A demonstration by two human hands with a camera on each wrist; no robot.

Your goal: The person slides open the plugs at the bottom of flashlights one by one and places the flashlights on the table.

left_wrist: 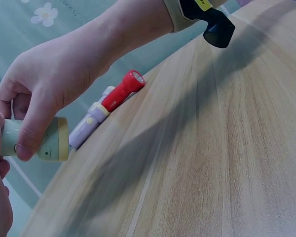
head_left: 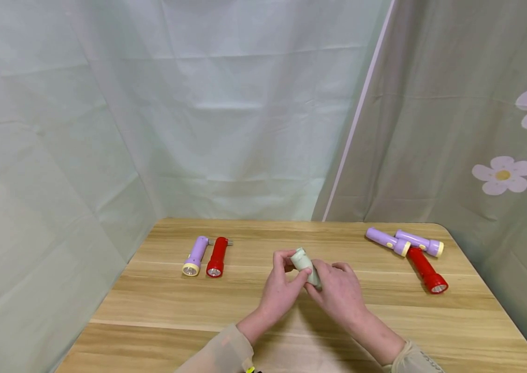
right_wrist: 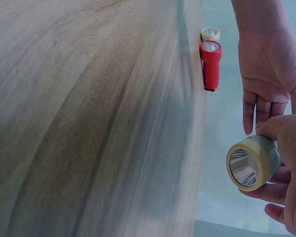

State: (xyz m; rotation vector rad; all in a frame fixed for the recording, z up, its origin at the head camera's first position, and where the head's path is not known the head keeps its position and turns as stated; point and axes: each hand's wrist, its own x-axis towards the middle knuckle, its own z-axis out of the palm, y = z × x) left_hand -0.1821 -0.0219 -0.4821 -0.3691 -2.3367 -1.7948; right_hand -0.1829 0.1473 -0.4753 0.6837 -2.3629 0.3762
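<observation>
A pale green flashlight (head_left: 303,261) with a cream rim is held tilted between both hands, above the middle of the table. My left hand (head_left: 277,290) pinches its tail part between thumb and fingers. Around the head part, my right hand (head_left: 341,294) curls its thumb and fingers. In the right wrist view the flashlight's cream-rimmed lens (right_wrist: 244,168) faces the camera, beside the right hand (right_wrist: 293,158). The left wrist view shows the right thumb lying across the green body (left_wrist: 52,143). Much of the flashlight's middle is covered by fingers.
On the wooden table (head_left: 175,311), a purple flashlight (head_left: 196,254) and a red flashlight (head_left: 217,257) lie at the left, small grey pieces by their tails. At the right lie two purple flashlights (head_left: 386,241) and a red flashlight (head_left: 424,267), close together. Curtains (head_left: 245,129) hang behind.
</observation>
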